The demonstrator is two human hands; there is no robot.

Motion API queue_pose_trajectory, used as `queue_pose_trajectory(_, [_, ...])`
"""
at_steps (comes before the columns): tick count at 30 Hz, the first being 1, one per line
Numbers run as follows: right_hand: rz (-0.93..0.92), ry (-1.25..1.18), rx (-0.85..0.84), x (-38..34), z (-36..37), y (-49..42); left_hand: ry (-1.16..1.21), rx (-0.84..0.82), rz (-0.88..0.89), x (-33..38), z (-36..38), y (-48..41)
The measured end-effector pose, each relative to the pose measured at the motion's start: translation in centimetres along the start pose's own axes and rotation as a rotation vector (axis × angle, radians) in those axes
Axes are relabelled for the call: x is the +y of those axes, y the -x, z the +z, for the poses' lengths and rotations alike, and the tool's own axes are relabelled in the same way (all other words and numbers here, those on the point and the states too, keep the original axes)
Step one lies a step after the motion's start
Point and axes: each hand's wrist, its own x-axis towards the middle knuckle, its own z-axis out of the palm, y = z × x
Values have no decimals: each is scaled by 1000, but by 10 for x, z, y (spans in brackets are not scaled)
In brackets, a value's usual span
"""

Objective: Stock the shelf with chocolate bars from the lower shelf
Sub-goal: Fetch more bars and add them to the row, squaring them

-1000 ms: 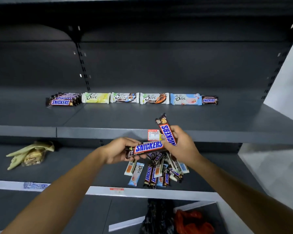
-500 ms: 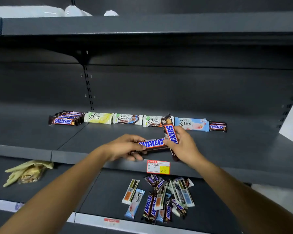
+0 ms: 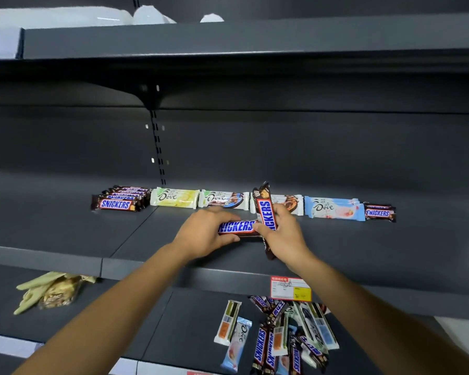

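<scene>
Head view faces dark grey shop shelving. At the top left, white objects, too blurred to identify, sit on the upper shelf. Far left on the lower shelf lies a crumpled yellowish wrapper.

Along the back of the middle shelf runs a row. A stack of Snickers bars is at its left end. Next come a yellow Dove bar, a second Dove bar and a third Dove bar, which is partly hidden behind the hands. A pale blue Dove bar follows, and a single Snickers bar closes the right end. Each lies touching or just beside its neighbour.

In front of the row's middle, the left hand grips a flat Snickers bar, fingers curled over its top and thumb beneath. The bar runs left to right, low over the middle shelf; whether it rests on the shelf cannot be told. Just to the right, the right hand grips an upright Snickers bar. This bar stands nearly on end, slightly tilted, and crosses the right end of the flat one, so the two touch.

Below the right hand, a red, white and yellow price tag hangs on the middle shelf's front edge. Under it, on the lower shelf, lies a loose pile of bars, Snickers and Dove mixed at odd angles.
</scene>
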Motion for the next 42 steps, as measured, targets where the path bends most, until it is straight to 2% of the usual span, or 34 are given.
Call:
queue_pose_trajectory(4, [9,7,-1,-13,35,-10,-126,-3,41,-35,-10,6])
queue_pose_trajectory(7, [-27,49,-5,-23,61,-18,-129,5,56,-64,-17,10])
queue_pose_trajectory(15, [-135,382,1,-44,119,-36,-103,27,-4,-147,-33,27])
queue_pose_trajectory(19, [-87,386,4,-49,150,-43,-93,38,-77,-189,-46,40])
queue_pose_trajectory(28, [-108,443,0,-64,211,-60,-94,65,-256,-266,-66,65])
queue_pose_trajectory(42, [-137,434,12,-68,269,-82,-51,81,-281,-314,-59,69])
